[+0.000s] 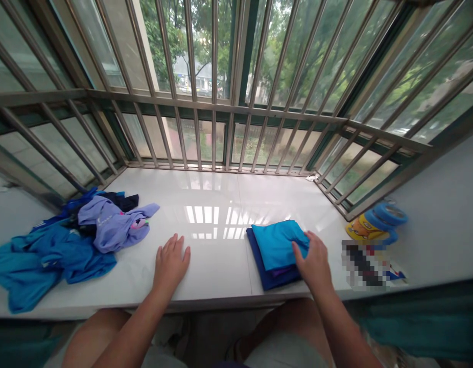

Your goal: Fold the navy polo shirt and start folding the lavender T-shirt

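Observation:
My left hand (171,263) lies on the white sill with its fingers stretched out, holding nothing. To its left a loose heap begins with a lilac garment (110,222), beside a crumpled blue garment (56,258). Over on the right, my right hand (315,260) has its thumb and fingers around the right edge of a bright blue folded garment (277,244). The cloth creases between them. Under it lie a dark blue folded garment (261,268) and a strip of purple cloth (282,271).
Metal window bars (213,107) enclose the white sill (213,204) at the back and sides. A yellow and blue cup (374,222) stands by the right wall, near a pixelated dark object (364,263). My knees are below the front edge.

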`<state>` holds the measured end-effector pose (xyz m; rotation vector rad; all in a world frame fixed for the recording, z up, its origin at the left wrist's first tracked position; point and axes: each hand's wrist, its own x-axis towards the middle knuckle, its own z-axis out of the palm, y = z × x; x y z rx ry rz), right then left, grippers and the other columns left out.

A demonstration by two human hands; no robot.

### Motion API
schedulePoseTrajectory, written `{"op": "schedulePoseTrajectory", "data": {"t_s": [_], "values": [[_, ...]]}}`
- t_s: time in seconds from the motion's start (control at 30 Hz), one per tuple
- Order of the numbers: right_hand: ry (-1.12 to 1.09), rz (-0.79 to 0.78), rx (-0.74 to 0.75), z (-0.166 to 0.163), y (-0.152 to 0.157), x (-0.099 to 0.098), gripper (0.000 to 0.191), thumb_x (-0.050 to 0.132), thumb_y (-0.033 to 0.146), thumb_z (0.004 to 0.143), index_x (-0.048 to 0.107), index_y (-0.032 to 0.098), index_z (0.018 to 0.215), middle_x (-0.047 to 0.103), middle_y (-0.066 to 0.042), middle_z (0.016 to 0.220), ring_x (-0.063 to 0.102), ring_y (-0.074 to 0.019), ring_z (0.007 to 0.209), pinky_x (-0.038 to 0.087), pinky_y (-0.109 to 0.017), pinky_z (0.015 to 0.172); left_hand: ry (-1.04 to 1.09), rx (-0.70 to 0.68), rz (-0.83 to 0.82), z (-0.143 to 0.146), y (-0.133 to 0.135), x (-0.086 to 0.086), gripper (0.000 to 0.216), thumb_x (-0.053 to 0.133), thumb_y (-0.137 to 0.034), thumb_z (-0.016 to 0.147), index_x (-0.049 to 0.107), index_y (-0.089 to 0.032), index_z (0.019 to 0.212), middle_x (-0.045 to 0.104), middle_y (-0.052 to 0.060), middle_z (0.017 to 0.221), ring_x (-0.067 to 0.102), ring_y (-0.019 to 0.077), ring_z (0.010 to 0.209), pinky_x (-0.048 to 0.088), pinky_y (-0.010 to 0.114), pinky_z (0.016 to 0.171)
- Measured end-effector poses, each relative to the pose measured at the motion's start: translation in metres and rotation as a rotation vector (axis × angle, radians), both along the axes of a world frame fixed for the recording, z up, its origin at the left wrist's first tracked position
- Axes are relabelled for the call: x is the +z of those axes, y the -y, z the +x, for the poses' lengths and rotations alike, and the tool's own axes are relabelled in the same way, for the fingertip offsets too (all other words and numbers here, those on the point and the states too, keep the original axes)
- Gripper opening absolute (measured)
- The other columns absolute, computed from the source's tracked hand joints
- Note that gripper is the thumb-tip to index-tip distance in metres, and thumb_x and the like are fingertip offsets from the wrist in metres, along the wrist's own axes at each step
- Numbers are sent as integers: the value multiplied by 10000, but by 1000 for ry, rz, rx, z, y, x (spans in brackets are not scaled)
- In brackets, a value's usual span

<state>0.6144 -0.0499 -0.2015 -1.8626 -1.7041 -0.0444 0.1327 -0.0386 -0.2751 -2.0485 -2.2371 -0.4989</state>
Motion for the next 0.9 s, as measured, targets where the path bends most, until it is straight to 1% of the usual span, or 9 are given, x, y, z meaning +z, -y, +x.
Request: {"op": "schedulePoseTrajectory", "data": {"t_s": [0.07,0.1,0.17,0.27,0.37,0.53,0.67,0.8,0.9], "values": [[150,-68,317,-30,13,-11,770,604,560,1001,413,235,1672,398,-182,1735,349,-402,1612,274,-634,1306,10,-2,1,0,-1,-2,530,413,-368,1080,641,-116,1486,551,225,1635,510,358,1513,340,629,1275],[224,-118,425,-43,19,-21,810,641,540,987,367,288,1706,337,-145,1778,309,-408,1633,247,-656,1308,16,0,0,-1,-1,-2,530,412,-369,1081,637,-118,1491,548,222,1639,506,357,1516,339,629,1276],[345,-164,505,-59,27,-41,836,674,472,974,332,354,1728,271,-107,1810,273,-424,1647,212,-699,1298,24,9,-1,0,-1,-3,525,416,-365,1082,634,-126,1496,544,215,1645,500,353,1522,335,626,1280],[413,-136,467,-57,18,-65,747,634,386,1005,384,368,1709,308,-99,1796,314,-410,1635,233,-703,1287,20,15,-3,1,0,-1,518,423,-355,1083,636,-128,1496,542,212,1648,498,351,1527,330,618,1286],[409,-157,422,-37,-14,-70,676,605,373,1022,447,354,1679,345,-96,1780,330,-404,1629,261,-707,1274,14,21,-15,3,1,2,516,427,-350,1086,630,-124,1503,537,207,1654,499,348,1527,339,618,1283],[363,-278,350,0,-88,-51,590,595,356,1013,553,320,1601,384,-83,1764,306,-396,1639,220,-718,1285,27,25,-13,4,1,6,495,458,-343,1079,643,-159,1500,548,196,1648,504,335,1524,346,606,1283],[285,-344,194,19,-132,-29,560,589,369,1015,580,317,1572,392,-92,1761,285,-396,1640,199,-701,1292,50,31,-13,5,1,8,490,479,-335,1070,648,-165,1497,551,195,1646,504,335,1523,344,604,1285],[235,-328,15,12,-139,-23,636,571,334,989,517,233,1615,342,-146,1778,259,-411,1639,188,-690,1294,60,42,-10,6,2,10,486,488,-332,1066,648,-173,1496,550,191,1647,502,346,1525,347,610,1282],[174,-203,56,-10,-112,-40,665,525,358,977,502,119,1597,340,-210,1763,284,-418,1629,237,-661,1301,71,43,-7,6,2,11,479,497,-331,1067,646,-177,1496,549,188,1649,502,343,1526,338,605,1289]]}}
